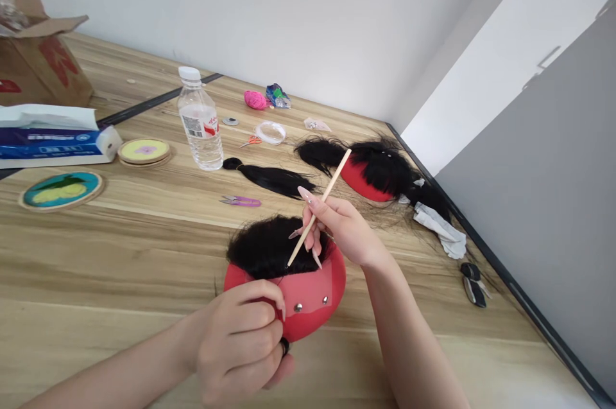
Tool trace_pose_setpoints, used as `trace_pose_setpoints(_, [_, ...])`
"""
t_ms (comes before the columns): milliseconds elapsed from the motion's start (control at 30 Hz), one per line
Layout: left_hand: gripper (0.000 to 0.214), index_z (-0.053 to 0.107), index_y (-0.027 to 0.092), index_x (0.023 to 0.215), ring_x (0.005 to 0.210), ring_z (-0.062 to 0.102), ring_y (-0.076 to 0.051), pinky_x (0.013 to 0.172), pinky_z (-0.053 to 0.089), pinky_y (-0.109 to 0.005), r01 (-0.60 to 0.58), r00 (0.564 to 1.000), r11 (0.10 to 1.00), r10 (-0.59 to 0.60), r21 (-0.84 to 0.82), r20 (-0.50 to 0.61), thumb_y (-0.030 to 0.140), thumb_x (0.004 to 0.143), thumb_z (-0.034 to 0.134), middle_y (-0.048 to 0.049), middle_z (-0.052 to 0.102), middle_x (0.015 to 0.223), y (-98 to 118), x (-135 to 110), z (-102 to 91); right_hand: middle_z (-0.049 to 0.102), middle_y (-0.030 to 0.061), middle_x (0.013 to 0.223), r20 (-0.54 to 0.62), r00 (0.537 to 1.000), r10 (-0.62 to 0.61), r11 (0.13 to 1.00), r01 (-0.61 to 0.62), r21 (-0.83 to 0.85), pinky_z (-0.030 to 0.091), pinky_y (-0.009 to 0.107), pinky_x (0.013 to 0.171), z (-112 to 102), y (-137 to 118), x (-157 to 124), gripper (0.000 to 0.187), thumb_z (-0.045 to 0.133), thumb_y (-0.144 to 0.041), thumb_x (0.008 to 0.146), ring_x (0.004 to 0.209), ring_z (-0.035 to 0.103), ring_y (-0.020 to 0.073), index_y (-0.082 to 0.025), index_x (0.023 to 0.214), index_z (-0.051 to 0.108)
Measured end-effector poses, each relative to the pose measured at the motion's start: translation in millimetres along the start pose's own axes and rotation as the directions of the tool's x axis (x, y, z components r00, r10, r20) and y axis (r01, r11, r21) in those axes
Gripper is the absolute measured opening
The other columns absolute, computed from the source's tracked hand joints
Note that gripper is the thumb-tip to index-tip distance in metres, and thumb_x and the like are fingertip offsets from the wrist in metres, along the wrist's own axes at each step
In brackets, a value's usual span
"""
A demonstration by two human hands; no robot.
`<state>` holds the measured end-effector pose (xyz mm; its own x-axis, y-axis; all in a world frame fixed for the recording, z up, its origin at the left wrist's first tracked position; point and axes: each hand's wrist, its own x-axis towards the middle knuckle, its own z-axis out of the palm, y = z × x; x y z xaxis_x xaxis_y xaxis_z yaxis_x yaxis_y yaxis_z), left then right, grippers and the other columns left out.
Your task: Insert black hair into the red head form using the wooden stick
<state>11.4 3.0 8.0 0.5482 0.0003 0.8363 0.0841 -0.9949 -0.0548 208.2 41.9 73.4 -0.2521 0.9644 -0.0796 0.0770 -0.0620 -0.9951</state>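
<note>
**First speaker:** What is in front of the person?

**Second speaker:** A red dome (308,313), rounded side up. It sits on the wooden table (120,268), close to the person's body and at the middle of the view. Black hair (262,245) covers its far half. The near half is bare, with two small metal studs.

**First speaker:** And the hands?

**Second speaker:** The left hand (240,345) is curled closed against the dome's near rim, fingers folded in. Something small and dark shows beneath it, too hidden to name. The right hand (339,229) pinches a thin wooden stick (320,207) like a pen, its tip touching the edge of the hair. The spare fingers, with long nails, are fanned out.

**First speaker:** How would these things handle?

**Second speaker:** I judge the dome to be light and smooth, likely to slide or rock on the table. The low rim is the place to brace it. The hair looks soft and fine, and would tangle easily. The stick seems stiff but slender, best held near its lower third.

**First speaker:** Anything else about?

**Second speaker:** Farther back lie purple snips (240,201), a loose hair bundle (274,179), a water bottle (199,120) and a second red form (370,185) under more hair. All are well apart from the hands.
</note>
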Motion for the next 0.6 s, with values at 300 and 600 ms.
trace_pose_setpoints(300, [0.032, 0.057, 0.017, 0.056, 0.055, 0.054, -0.009, 0.089, 0.061, -0.021, 0.028, 1.000, 0.999, -0.028, -0.042, 0.011, 0.009, 0.086, 0.055, 0.0017, 0.060, 0.057, 0.4, -6.8, 2.6, 0.062, -0.0020, 0.045, -0.007, 1.000, -0.006, 0.999, 0.007, 0.048, 0.039, 0.018, 0.034, -1.7, 11.0, 11.9, 0.047, 0.058, -0.061, 0.084, 0.032, 0.051, 0.0087, -0.018, 0.067, 0.057])
trace_pose_setpoints(600, [0.025, 0.061, 0.017, 0.065, 0.062, 0.061, -0.010, 0.097, 0.058, -0.027, 0.090, 0.993, 0.993, -0.095, 0.077, 0.066, 0.017, 0.089, 0.054, 0.0014, 0.065, 0.067, 6.2, -23.5, 7.6, 0.059, -0.0027, 0.043, -0.022, 1.000, 0.003, 0.992, 0.000, 0.124, 0.035, 0.017, 0.031, -3.1, 15.4, 18.1, 0.046, 0.061, -0.061, 0.082, 0.030, 0.047, 0.0076, -0.018, 0.066, 0.056])
